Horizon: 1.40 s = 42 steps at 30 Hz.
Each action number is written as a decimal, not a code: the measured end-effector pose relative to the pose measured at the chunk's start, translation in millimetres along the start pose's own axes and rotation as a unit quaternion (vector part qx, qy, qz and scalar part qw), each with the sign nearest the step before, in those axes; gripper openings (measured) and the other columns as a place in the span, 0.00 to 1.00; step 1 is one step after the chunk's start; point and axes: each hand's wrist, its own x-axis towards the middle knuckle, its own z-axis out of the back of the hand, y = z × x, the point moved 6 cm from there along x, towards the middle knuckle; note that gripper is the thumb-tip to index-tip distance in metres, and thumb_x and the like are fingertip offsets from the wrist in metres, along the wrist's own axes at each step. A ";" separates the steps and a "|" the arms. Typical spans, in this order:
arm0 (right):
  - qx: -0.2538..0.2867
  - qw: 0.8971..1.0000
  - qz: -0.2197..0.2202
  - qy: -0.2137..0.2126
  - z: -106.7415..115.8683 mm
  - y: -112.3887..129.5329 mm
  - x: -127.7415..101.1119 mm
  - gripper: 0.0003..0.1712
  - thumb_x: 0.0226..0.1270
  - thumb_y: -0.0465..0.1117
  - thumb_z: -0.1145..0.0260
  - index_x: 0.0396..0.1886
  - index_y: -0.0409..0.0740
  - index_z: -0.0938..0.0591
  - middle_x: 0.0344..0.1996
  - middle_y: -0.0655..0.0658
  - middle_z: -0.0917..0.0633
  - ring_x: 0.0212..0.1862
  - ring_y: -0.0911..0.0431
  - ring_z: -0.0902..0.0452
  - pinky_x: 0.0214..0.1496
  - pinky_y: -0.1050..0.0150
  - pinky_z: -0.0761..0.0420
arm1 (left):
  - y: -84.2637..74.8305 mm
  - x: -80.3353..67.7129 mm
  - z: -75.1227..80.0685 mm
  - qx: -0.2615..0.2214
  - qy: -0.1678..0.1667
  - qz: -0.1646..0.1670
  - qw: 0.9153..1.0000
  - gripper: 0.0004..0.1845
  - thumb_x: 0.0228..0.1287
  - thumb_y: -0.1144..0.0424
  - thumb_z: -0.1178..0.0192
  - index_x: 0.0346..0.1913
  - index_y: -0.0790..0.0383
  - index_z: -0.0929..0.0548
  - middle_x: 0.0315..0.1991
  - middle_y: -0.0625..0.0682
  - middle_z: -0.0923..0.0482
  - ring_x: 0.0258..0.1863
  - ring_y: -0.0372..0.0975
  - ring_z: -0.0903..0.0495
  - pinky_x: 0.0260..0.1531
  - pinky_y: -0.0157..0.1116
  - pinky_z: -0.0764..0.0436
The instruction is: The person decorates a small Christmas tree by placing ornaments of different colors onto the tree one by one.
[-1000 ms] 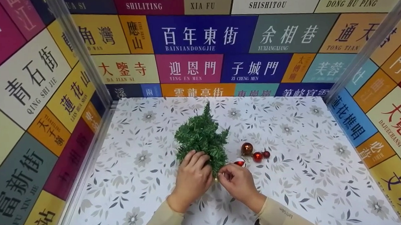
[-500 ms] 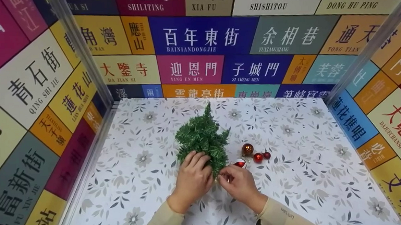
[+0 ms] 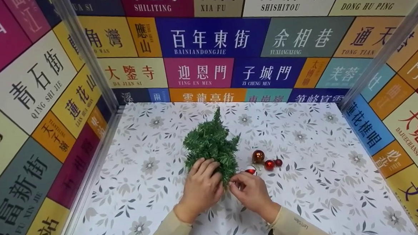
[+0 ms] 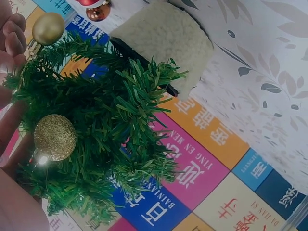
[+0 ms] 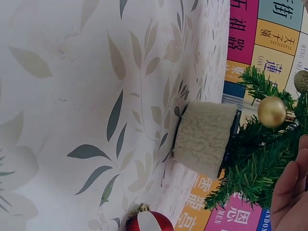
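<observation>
The walls (image 3: 205,39) around the tabletop (image 3: 306,198) are tiled with coloured name plates in Chinese characters with Latin lettering beneath: BAINIANDONGJIE, YING EN MEN, ZI CHENG MEN, DA JIAN SI, QING SHI JIE, SHISHITOU, DONG HU PING; several plates along the bottom row are cut off by the tabletop edge.

A small artificial Christmas tree (image 3: 212,146) with stiff green plastic needles stands near the middle of the leaf-patterned tabletop, its base wrapped in cream fleecy fabric (image 5: 204,137). The left hand (image 3: 200,187) curls its fingers into the lower branches on the near side. The right hand (image 3: 250,192) sits just beside it at the tree's foot, fingertips pinched together on something small that the head view hides; the right wrist view shows a smooth gold bauble (image 5: 272,111) hanging there on a branch. A glittered gold bauble (image 4: 54,137) hangs deeper in the needles.

Just right of the tree lie a bronze ball (image 3: 258,156), two small red balls (image 3: 268,164) and a red-and-white ornament (image 3: 250,171), partly covered by the right hand.
</observation>
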 end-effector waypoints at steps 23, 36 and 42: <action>-0.072 0.996 -0.002 0.048 20.2 -44.0 -19.2 0.09 0.55 0.36 0.28 0.33 0.55 0.16 0.26 0.63 0.22 0.23 0.68 0.28 0.23 0.70 0.28 | 10.7 -7.0 0.6 0.060 0.055 0.090 0.993 0.54 0.47 0.30 0.32 0.71 0.64 0.30 0.72 0.61 0.37 0.71 0.52 0.38 0.67 0.53 0.36; -0.125 0.979 -0.108 0.119 42.0 -95.6 -35.6 0.09 0.60 0.42 0.29 0.41 0.53 0.15 0.30 0.61 0.21 0.29 0.62 0.25 0.29 0.63 0.25 | 11.4 -5.5 1.6 0.071 0.068 0.097 0.990 0.49 0.48 0.34 0.31 0.68 0.63 0.27 0.69 0.61 0.33 0.66 0.54 0.33 0.64 0.53 0.34; -0.136 0.975 -0.132 0.116 51.8 -113.0 -40.7 0.10 0.60 0.41 0.30 0.42 0.53 0.16 0.31 0.58 0.20 0.32 0.58 0.23 0.30 0.60 0.24 | 12.3 -6.6 1.5 0.079 0.064 0.096 0.990 0.50 0.46 0.32 0.31 0.67 0.62 0.26 0.69 0.61 0.32 0.66 0.54 0.32 0.64 0.53 0.33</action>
